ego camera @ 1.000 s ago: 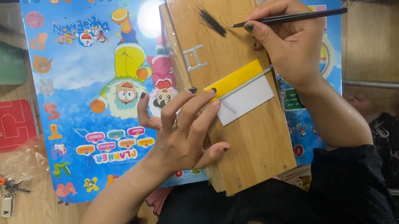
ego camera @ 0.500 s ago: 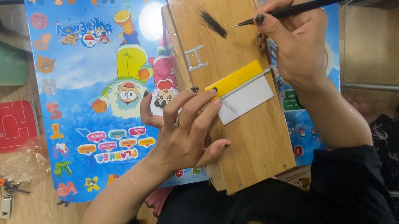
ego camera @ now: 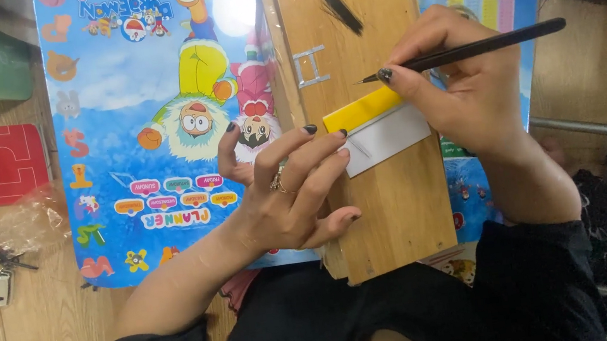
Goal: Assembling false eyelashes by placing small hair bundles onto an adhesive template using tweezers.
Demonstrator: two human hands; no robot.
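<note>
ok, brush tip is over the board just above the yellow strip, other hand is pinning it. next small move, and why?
Probably lower the brush tip onto the wooden board beside the yellow strip. The right hand holds it pen-style with the tip just above the strip's upper edge, and the left hand presses its fingers on the strip's left end, so the board looks steadied. Whether the tip already touches the board is unclear.

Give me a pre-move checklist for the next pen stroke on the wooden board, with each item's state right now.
1. Left hand pressing the wooden board flat: ok.
2. Left fingertips pinning the yellow strip and white paper: ok.
3. Right hand gripping the black pen: ok.
4. Pen tip touching the wood: cannot tell; it sits just above the yellow strip.
5. Board lying fully on the blue cartoon mat: not ok, its near end overhangs toward the lap.
</note>
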